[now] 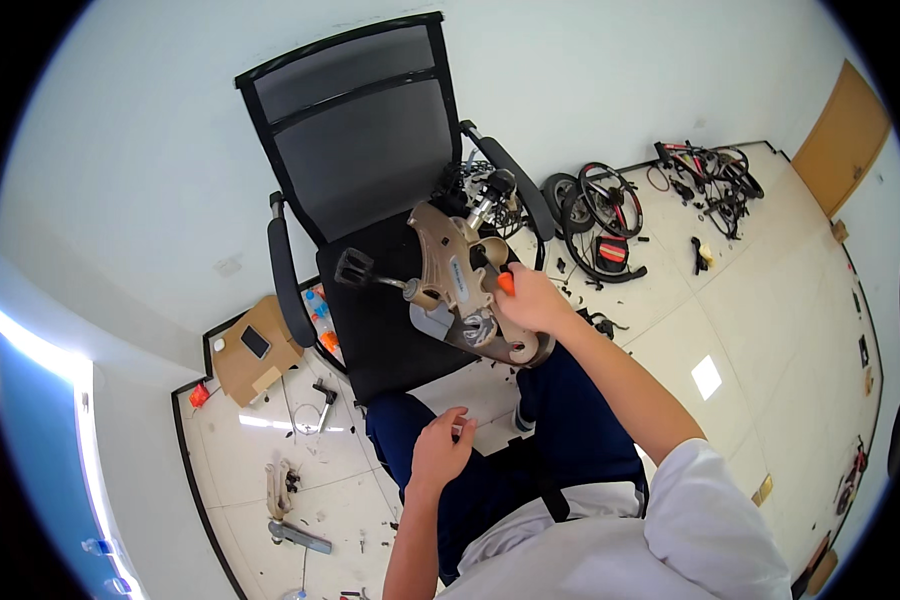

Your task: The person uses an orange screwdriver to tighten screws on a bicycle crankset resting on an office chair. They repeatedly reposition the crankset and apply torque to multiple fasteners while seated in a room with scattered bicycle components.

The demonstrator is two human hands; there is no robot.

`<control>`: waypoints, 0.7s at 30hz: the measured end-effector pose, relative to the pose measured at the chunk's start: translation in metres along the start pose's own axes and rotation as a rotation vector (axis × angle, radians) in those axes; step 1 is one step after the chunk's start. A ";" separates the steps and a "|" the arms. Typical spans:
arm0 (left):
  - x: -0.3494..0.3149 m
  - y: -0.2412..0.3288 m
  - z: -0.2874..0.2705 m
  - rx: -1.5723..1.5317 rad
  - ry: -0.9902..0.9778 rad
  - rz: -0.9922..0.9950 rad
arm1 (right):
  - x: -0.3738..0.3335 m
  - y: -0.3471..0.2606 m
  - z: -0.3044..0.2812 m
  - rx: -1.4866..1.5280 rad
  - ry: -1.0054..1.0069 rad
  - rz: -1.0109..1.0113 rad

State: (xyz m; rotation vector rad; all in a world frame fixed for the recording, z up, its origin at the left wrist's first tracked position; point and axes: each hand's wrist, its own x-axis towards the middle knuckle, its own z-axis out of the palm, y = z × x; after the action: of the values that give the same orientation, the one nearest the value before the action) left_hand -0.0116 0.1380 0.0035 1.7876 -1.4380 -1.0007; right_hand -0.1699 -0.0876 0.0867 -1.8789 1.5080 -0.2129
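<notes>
Nearest to the camera is the person's own body: a white sleeve (705, 500) and dark blue trousers (570, 420). The left hand (440, 452) hovers above the left knee with the fingers curled in, pinching something very small; what it is I cannot tell. The right hand (535, 302) reaches forward and grasps an orange-handled tool (506, 283), only a short piece of the handle showing from the fist. The tool's tip is against a tan folding bicycle frame (455, 270), which lies on the seat of a black office chair (370, 200), toward the seat's right front corner, with its lower end sticking out past the front edge just above the person's knee. A black pedal (353, 267) on its crank points toward the seat's left edge.

On the tiled floor (750, 320) to the right of the chair lie loose bicycle wheels (600, 205), and further toward the wall there is a red and black bicycle (710, 175) on its side. A cardboard box (255, 350) stands on the floor by the left side of the chair, near the wall. A hammer (325, 400) lies near the box. An orange door (842, 140) is in the right wall.
</notes>
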 end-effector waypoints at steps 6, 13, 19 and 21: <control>-0.004 -0.002 -0.004 -0.004 -0.016 -0.003 | -0.014 -0.005 0.014 -0.674 0.267 -0.247; 0.000 -0.008 0.006 -0.020 -0.054 0.089 | 0.002 0.007 -0.003 -0.464 0.155 -0.248; 0.004 -0.001 0.006 -0.004 -0.063 0.111 | 0.015 0.014 -0.007 -0.214 0.116 -0.059; 0.000 0.000 0.001 0.026 -0.081 0.123 | 0.011 0.014 0.008 -0.198 0.152 -0.089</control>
State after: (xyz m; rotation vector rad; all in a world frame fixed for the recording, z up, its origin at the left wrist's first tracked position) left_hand -0.0121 0.1382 0.0030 1.6713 -1.5975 -1.0051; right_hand -0.1733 -0.0952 0.0696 -2.1306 1.5976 -0.2606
